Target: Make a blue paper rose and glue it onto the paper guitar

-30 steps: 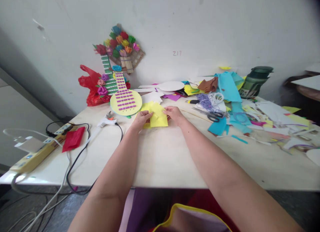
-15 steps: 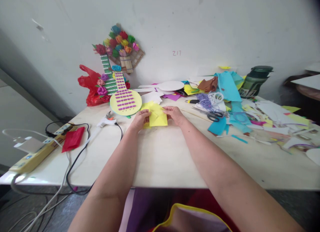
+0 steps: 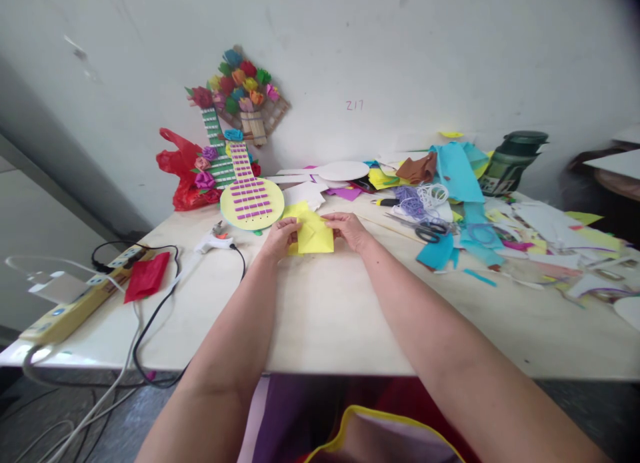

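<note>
Between my two hands is a yellow piece of paper (image 3: 316, 234), folded or layered, held a little above the table or just at its surface. My left hand (image 3: 283, 236) pinches its left edge. At the right edge, the fingers and thumb of my right hand (image 3: 347, 230) are closed on the same paper. More yellow paper shows behind and below it, partly hidden. Just beyond stands a yellow guitar-shaped craft (image 3: 252, 204) with purple strips. To the left of my left hand lies a white glue gun (image 3: 214, 243) with a black cord.
A power strip (image 3: 85, 296) with cables and a red packet (image 3: 146, 277) lie at the left. Scissors (image 3: 431, 231), purple string (image 3: 411, 202), blue crepe paper (image 3: 453, 173) and paper scraps (image 3: 560, 250) spread over the right. A dark green bottle (image 3: 513, 163) stands at the back right.
The yellow paper has shifted very slightly between my fingers. Both hands keep their hold in nearly the same place.
</note>
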### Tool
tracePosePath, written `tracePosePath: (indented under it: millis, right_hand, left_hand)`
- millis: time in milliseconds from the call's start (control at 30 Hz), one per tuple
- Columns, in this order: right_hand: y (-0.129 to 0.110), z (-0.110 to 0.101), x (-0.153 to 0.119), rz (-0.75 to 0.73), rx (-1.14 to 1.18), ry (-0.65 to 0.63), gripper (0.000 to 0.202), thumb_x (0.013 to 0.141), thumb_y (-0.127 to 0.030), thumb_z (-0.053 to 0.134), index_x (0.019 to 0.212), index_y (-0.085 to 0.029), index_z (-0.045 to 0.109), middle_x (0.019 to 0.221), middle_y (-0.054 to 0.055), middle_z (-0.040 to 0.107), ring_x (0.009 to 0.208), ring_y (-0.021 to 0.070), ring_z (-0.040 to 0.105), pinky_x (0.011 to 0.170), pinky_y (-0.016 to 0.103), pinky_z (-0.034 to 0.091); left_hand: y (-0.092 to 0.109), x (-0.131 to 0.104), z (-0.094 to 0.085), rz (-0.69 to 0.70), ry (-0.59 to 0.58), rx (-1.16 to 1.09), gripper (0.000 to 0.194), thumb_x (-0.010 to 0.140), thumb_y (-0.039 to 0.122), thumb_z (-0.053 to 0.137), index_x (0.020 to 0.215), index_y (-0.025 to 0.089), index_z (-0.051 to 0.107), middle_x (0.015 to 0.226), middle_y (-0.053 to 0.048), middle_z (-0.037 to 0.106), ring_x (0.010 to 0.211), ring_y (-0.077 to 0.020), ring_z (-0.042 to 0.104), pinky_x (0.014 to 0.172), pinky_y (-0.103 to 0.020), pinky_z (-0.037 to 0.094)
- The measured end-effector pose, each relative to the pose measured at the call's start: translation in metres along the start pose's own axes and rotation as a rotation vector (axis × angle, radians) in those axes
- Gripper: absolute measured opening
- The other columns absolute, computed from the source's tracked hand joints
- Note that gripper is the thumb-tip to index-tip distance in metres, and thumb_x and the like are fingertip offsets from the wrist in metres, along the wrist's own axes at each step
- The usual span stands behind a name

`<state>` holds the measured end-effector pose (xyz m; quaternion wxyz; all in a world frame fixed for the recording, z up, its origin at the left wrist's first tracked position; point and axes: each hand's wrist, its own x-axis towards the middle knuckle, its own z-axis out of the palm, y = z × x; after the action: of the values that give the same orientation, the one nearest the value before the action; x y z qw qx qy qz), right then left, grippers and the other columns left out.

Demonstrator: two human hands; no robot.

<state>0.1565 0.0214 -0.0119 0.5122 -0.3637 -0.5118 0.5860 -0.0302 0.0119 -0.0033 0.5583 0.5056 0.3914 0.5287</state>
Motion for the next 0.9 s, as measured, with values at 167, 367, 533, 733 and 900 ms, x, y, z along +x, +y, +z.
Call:
tracePosePath:
  millis: [167, 367, 533, 733, 900]
  right_hand:
    - [-0.0001, 0.0003, 0.0, -0.002, 0.016, -0.006, 0.023, 0.066, -0.01, 0.058, 0.085, -0.015, 0.069, 0.065, 0.001, 0.067, 0.054, 0.0106, 0.058, 0.053, 0.023, 0.048]
    - [-0.0017, 0.0024, -0.0021, 0.005, 0.035, -0.007, 0.019, 0.064, -0.01, 0.057, 0.078, -0.015, 0.069, 0.064, 0.002, 0.066, 0.054, 0.011, 0.058, 0.053, 0.023, 0.048]
    - [-0.0008, 0.0026, -0.0017, 0.012, 0.033, -0.017, 0.018, 0.061, -0.012, 0.056, 0.074, -0.016, 0.068, 0.061, 0.001, 0.065, 0.051, 0.0106, 0.056, 0.052, 0.023, 0.047]
    - [-0.0003, 0.003, -0.0008, -0.009, 0.055, -0.007, 0.017, 0.059, -0.014, 0.054, 0.069, -0.016, 0.067, 0.061, 0.001, 0.064, 0.053, 0.0112, 0.055, 0.052, 0.023, 0.044]
    - [-0.0038, 0.0045, -0.0048, -0.05, 0.061, -0.05, 0.015, 0.06, -0.019, 0.054, 0.067, -0.014, 0.066, 0.059, 0.002, 0.062, 0.054, 0.0133, 0.056, 0.051, 0.024, 0.042]
  left_hand:
    - [-0.0031, 0.003, -0.001, 0.011, 0.003, -0.031, 0.016, 0.055, 0.021, 0.068, 0.067, 0.015, 0.061, 0.052, 0.003, 0.053, 0.045, -0.0071, 0.048, 0.043, -0.019, 0.035]
    - [-0.0055, 0.0058, -0.0023, 0.033, -0.013, -0.08, 0.025, 0.056, 0.02, 0.067, 0.08, 0.014, 0.065, 0.059, 0.001, 0.059, 0.051, -0.009, 0.054, 0.05, -0.021, 0.042]
    - [-0.0057, 0.0054, -0.0018, 0.046, 0.011, -0.072, 0.019, 0.056, 0.018, 0.065, 0.075, 0.015, 0.066, 0.052, 0.002, 0.055, 0.046, -0.0077, 0.05, 0.045, -0.02, 0.038]
    - [-0.0062, 0.0059, -0.0013, 0.053, 0.024, -0.053, 0.012, 0.056, 0.017, 0.062, 0.068, 0.015, 0.064, 0.045, 0.004, 0.047, 0.037, -0.0051, 0.04, 0.038, -0.018, 0.027]
    - [-0.0062, 0.0075, -0.0021, 0.049, 0.049, -0.026, 0.011, 0.057, 0.02, 0.059, 0.066, 0.015, 0.063, 0.037, 0.006, 0.038, 0.031, -0.0045, 0.03, 0.035, -0.019, 0.018]
